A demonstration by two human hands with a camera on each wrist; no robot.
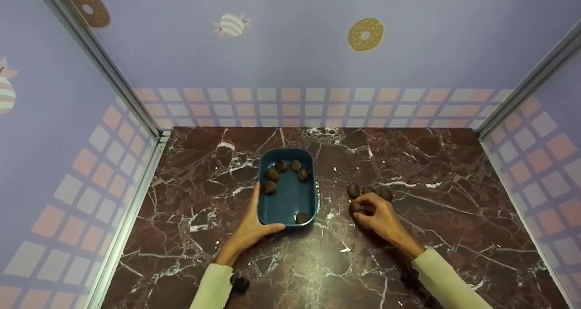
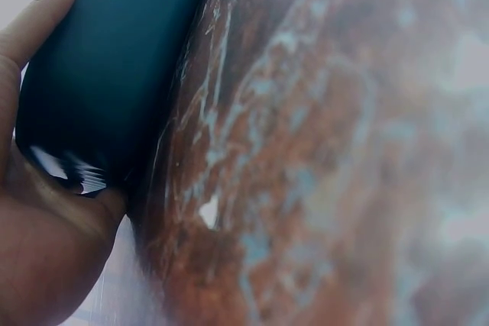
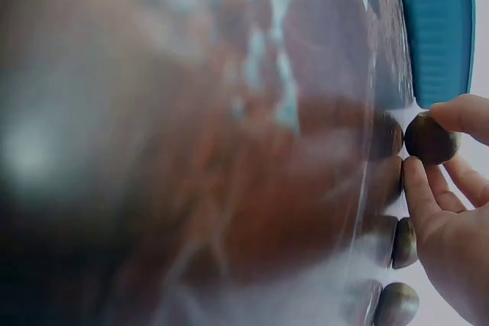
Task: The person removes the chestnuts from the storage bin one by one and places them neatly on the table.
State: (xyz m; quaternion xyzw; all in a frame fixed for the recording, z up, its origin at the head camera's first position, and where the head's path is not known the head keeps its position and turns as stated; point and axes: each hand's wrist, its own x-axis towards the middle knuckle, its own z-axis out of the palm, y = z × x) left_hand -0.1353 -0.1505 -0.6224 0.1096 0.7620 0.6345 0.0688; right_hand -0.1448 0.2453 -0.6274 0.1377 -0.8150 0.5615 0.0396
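A blue rectangular container (image 1: 285,204) stands on the table with several brown chestnuts (image 1: 271,175) inside, mostly along its far half. One chestnut (image 1: 302,218) lies in its near right corner. My left hand (image 1: 251,227) holds the near left corner, thumb along the near wall and fingers along the left side. To the right of the container, my right hand (image 1: 382,217) pinches a chestnut (image 3: 430,141) between thumb and fingertips, close over the tabletop. More chestnuts (image 1: 353,190) lie just beyond that hand, partly hidden by its fingers.
The table (image 1: 218,254) has a glossy dark red marbled top with white veins. A patterned back wall (image 1: 290,64) and side walls enclose it, joined by metal strips (image 1: 127,223) at the edges.
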